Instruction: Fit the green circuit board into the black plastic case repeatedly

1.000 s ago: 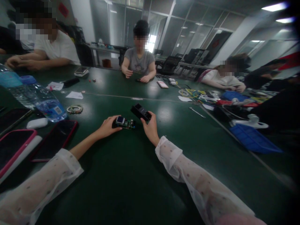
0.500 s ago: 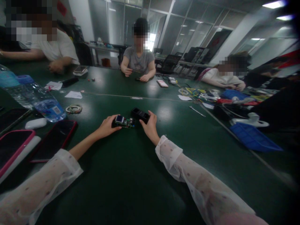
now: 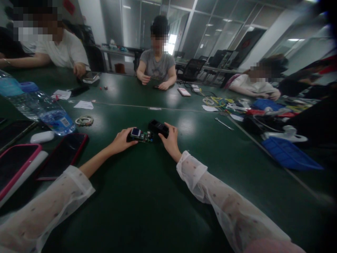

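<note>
gripping the left end of a circuit board (image 3: 144,136), the left hand (image 3: 122,141) has its thumb along the near edge and its fingers curled behind, right beside the small screen (image 3: 135,132) mounted there. the right hand (image 3: 170,138) grasps a black casing (image 3: 157,127) by its right end, between thumb and fingers. the two pieces are just beside each other over the green table (image 3: 147,196), the casing a little farther from the wearer — whether they touch each other or rest on the table, i cannot tell.

the board's parts look bare on top, so the casing could knock or scrape them if the two ends swung together at a slant. a left thumb sliding rightward might press on the screen and crack it. each piece is held by one end only, so a loosened pinch could let the free end dip, or drop the board. the loose left sleeve (image 3: 60,196) lies near the red-edged phone (image 3: 63,153), and a wide sweep of that arm might nudge it — or tip the water bottle (image 3: 56,117) beyond, a worry with open electronics about if its cap leaked.
</note>
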The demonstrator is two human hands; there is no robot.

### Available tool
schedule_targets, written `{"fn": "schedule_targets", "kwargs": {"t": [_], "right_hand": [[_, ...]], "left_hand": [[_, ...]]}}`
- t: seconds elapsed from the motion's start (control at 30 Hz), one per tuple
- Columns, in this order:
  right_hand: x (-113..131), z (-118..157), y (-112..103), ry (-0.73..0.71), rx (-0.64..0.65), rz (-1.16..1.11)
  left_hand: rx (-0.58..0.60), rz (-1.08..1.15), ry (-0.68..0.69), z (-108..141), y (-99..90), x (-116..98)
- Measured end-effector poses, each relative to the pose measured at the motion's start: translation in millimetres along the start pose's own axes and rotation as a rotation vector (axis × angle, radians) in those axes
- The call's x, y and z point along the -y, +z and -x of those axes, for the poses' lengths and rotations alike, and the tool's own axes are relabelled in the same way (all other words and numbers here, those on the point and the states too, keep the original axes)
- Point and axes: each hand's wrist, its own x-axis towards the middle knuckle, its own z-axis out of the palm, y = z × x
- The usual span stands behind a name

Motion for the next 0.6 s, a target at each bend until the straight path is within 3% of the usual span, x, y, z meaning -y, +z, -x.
{"fn": "schedule_targets", "kwargs": {"t": [0.4, 0.6], "right_hand": [[-6, -1, 3, 0.055, -0.033, -0.119], [22, 6, -8, -0.115, -0.027, -0.204]], "left_hand": [[0.003, 0.01, 0.008, 0, -1.7, -2], [-0.024, -0.013, 0.027, -2, 1.2, 2]]}}
